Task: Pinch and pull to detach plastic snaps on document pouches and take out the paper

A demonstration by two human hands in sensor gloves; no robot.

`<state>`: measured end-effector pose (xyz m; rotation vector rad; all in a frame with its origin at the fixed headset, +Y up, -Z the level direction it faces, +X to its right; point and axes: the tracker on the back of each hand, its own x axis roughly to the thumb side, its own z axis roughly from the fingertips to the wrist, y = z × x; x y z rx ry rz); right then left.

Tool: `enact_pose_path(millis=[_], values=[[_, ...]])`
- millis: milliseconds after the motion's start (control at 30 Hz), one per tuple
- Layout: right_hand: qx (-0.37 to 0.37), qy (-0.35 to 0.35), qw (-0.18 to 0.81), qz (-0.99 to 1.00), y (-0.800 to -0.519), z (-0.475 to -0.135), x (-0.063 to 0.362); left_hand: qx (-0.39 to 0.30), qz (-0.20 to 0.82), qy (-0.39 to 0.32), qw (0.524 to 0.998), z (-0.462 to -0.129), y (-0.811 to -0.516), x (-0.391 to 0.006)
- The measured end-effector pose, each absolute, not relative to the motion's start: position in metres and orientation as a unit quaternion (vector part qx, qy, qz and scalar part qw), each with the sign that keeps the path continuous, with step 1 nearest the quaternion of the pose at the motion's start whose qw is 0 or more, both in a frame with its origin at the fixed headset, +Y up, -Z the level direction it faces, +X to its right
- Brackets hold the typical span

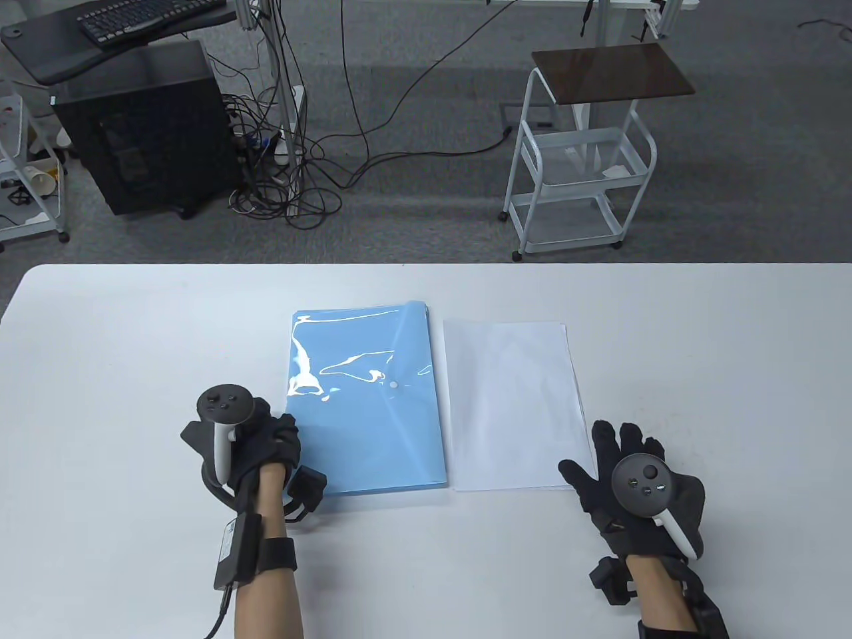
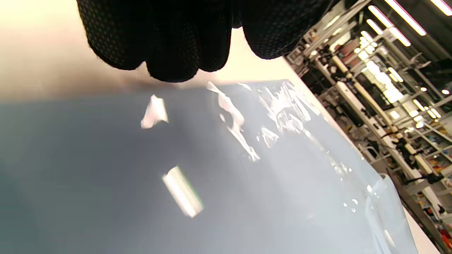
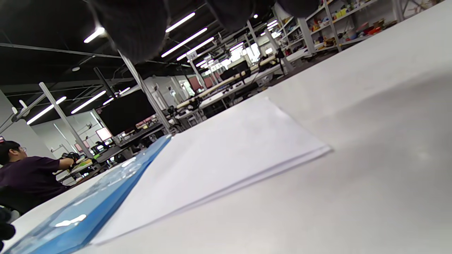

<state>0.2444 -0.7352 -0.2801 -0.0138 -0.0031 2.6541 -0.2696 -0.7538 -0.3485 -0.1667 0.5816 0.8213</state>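
Observation:
A stack of blue document pouches lies at the table's middle, its white snap fastened on the top flap. Right beside it lies a pile of white paper. My left hand sits at the pouches' near left edge, fingers curled with nothing in them; the left wrist view shows their tips just above the glossy pouch. Near the paper's lower right corner, my right hand has its fingers spread, holding nothing. The right wrist view looks low across the paper and pouches.
The white table has free surface to the left and right of the two stacks. Beyond its far edge, on the floor, stand a white wire trolley, a black computer case and tangled cables.

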Motion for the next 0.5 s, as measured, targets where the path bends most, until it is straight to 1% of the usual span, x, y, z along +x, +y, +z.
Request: enact_pose_path(millis=[133,333,500], values=[[-0.001,-0.005,0.233,0.972,-0.734,-0.279,0.243,-0.070,0.384,0.249,0.886,-0.334,-0.737,-0.261],[0.000,-0.009,0.230,0.973,-0.733,-0.276,0.241,-0.058,0.294,0.186,0.936,-0.311,-0.706,-0.239],[-0.002,-0.019,0.230,0.973,-0.731,-0.273,0.241,-0.057,0.238,0.121,0.962,-0.291,-0.693,-0.215]])
